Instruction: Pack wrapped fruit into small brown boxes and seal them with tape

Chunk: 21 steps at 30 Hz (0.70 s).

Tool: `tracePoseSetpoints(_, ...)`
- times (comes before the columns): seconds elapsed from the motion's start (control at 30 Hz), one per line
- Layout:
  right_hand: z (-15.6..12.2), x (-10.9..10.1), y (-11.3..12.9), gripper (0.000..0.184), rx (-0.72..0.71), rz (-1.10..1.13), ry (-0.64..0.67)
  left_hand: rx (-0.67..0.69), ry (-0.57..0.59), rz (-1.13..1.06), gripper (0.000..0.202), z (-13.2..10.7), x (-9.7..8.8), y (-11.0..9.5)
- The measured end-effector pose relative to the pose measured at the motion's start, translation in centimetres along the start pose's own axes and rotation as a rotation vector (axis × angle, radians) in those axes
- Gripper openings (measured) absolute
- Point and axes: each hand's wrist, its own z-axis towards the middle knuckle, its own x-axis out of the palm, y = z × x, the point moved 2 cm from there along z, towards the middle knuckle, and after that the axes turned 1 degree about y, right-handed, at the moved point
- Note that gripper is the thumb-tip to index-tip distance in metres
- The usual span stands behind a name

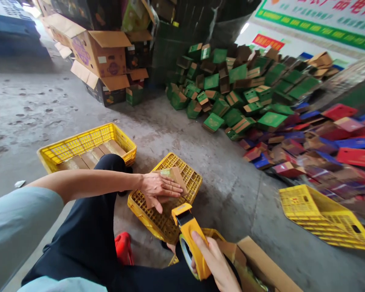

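My left hand lies flat with fingers stretched out on a small cardboard box, pressing down on it. The box rests on the latticed bottom of an upturned yellow plastic crate between my knees. In my right hand is a yellow tape dispenser with a roll of tape in it, its head pointing up toward the crate. A gap separates the dispenser's head from the box. Part of the box is hidden under my left hand.
To the left stands a yellow crate with taped cardboard boxes inside. An open carton sits by my right knee. Another yellow crate lies at right. Green boxes and red and blue boxes are heaped behind; large cartons stand stacked.
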Motion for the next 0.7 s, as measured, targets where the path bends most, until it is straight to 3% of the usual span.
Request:
tracePoseSetpoints(0.33,0.9,0.7,-0.1,0.065,-0.036,0.066,0.04,0.105,-0.013,0.118,0.105,1.3,1.7,-2.6)
tracePoseSetpoints(0.7,-1.3,0.3,-3.0,0.067,-0.037,0.105,-0.045,0.069,0.054,0.081,0.102,1.8,1.6,-1.5)
